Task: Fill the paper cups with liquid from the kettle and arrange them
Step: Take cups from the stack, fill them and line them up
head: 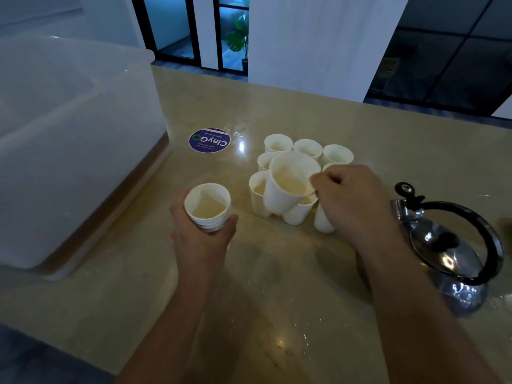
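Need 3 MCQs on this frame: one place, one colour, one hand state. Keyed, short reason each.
1. Where is the kettle?
A. right of the cup cluster
B. inside the plastic bin
C. on the round sticker

2. What colour is the round sticker on the counter?
A. red
B. blue-purple
C. yellow

3. What is the left hand doing?
A. lying flat on the counter
B. gripping a stack of nested cups
C. lifting the kettle

Key: 1 A, it stands at the counter's right side. 2 B, white lettering on blue-purple. 3 B, fingers wrap the stack, several rims showing.
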Motion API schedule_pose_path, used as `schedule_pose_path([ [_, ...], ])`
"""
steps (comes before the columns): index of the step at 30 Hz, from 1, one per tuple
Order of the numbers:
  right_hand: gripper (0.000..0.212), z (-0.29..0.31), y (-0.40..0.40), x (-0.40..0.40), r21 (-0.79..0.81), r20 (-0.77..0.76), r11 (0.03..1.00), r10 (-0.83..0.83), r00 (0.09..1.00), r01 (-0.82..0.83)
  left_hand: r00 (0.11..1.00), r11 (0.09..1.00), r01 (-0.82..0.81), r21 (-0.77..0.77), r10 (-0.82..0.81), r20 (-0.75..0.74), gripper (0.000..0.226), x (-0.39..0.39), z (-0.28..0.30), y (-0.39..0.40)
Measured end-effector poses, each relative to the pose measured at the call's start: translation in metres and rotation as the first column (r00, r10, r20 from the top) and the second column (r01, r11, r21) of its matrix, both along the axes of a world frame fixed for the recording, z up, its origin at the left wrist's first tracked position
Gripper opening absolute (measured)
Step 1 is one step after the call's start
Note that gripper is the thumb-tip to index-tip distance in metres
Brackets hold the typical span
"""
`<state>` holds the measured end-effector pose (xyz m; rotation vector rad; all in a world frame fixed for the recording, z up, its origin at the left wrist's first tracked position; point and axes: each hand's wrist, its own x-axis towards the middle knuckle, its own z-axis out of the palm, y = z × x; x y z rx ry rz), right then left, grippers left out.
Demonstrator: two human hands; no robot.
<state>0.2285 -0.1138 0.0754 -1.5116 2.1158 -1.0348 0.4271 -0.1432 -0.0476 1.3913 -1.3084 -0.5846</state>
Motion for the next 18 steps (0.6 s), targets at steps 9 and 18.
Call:
schedule_pose_path([
  [9,0.035,-0.081,-0.010,0.029,0.371,-0.048,0.923,0.126,0.991,-0.100,0.999,0.999,-0.016,0.050,0.014,0.041,0.102,0.006,0.006,-0.001],
  [18,0.033,-0.095,-0.030,0.035,0.278,-0.207,0.961,0.053,0.977,0.007,1.000,0.999,-0.007,0.047,0.007,0.014,0.098,0.004,0.015,0.005],
])
